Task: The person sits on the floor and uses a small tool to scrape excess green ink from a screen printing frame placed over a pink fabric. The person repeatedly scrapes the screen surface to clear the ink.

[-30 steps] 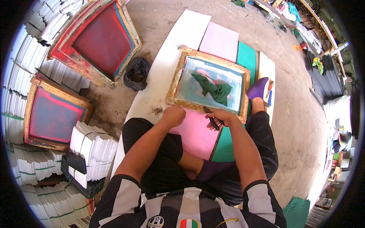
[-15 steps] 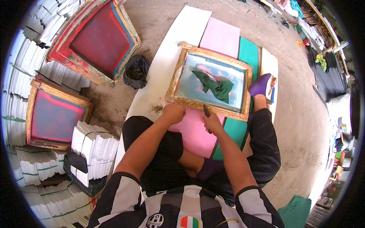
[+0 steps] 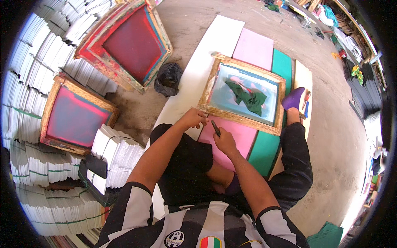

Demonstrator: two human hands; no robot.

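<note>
My right hand (image 3: 226,142) is closed round a dark, slim pen-like tool (image 3: 215,127), its free end pointing up toward the frame. Just left of it, the fingers of my left hand (image 3: 193,119) are pinched together, with a small dark bit at their tips too small to name. Both are just short of the near edge of a wooden screen-printing frame (image 3: 240,117) lying flat. On its bluish mesh (image 3: 221,97) rests a crumpled dark green cloth (image 3: 248,97), with pinkish shapes showing beside it.
White, pink (image 3: 253,47) and green (image 3: 264,151) sheets lie beneath the frame. Two red-stained screen frames (image 3: 113,111) stand at left, near a black plastic bag (image 3: 168,78) and stacked white sheets (image 3: 120,153). My purple-socked foot (image 3: 292,98) is beside small hand tools (image 3: 306,101).
The view has shifted, so the scene sits farther right and lower. My left hand has opened out of its fist into a pinch, and my hands are closer together, with the tool tilted leftward.
</note>
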